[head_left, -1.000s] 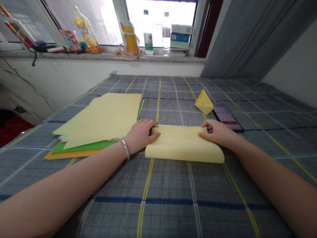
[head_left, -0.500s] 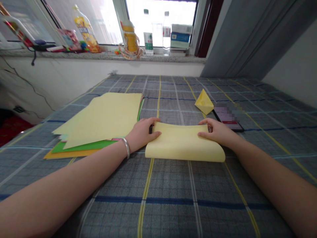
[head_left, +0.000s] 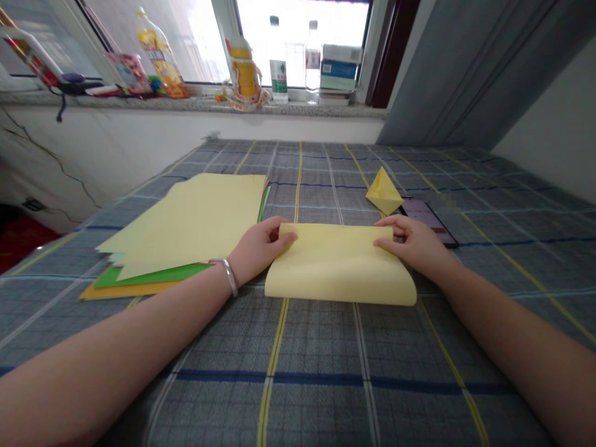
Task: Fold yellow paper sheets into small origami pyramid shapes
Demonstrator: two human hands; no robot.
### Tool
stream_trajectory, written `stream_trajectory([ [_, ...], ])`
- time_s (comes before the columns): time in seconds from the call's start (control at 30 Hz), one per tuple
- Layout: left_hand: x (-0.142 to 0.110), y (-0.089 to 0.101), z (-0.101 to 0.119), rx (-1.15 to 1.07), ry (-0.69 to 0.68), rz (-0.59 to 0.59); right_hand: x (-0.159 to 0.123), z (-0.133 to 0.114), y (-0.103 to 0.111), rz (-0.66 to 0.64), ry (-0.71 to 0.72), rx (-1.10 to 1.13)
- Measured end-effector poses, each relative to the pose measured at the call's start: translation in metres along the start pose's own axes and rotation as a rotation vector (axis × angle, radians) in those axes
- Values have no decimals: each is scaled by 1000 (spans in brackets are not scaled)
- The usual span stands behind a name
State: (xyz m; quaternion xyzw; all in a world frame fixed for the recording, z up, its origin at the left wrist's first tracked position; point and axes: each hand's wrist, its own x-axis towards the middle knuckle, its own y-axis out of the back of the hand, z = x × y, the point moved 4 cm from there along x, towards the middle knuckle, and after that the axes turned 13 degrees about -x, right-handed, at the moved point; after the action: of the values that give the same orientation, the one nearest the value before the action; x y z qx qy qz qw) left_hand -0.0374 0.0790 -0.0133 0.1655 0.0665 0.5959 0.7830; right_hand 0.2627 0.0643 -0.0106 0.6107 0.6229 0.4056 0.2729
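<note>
A pale yellow sheet of paper point(head_left: 339, 264) lies bent over on itself, its rounded, uncreased bend facing me and its edges together at the far side. My left hand point(head_left: 261, 245) pinches the far left corner between thumb and fingers; a silver bracelet circles that wrist. At the far right corner, my right hand point(head_left: 410, 242) grips the paper in the same way. Beyond the right hand stands a folded yellow paper shape point(head_left: 384, 194) with a pointed top.
Left of the paper is a stack of coloured sheets point(head_left: 200, 217), pale yellow on top, green and orange below. A phone point(head_left: 431, 220) lies behind my right hand. Everything rests on a plaid cloth point(head_left: 321, 341). Bottles and boxes line the windowsill point(head_left: 195, 105).
Both hands have moved slightly up and apart, drawing the paper's far edge straighter. Its left end has shifted a little left, and the sagging top edge now looks flat.
</note>
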Motion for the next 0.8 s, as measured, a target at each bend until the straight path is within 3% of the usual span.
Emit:
stream_trajectory([
  [0.1,-3,0,5,-66,-17,38,-1,-2,4,86,27,-56],
  [0.37,-6,2,9,-88,-66,65,-3,-8,7,157,30,12],
  [0.8,-7,2,12,-86,-94,89,-2,-6,7,193,53,69],
])
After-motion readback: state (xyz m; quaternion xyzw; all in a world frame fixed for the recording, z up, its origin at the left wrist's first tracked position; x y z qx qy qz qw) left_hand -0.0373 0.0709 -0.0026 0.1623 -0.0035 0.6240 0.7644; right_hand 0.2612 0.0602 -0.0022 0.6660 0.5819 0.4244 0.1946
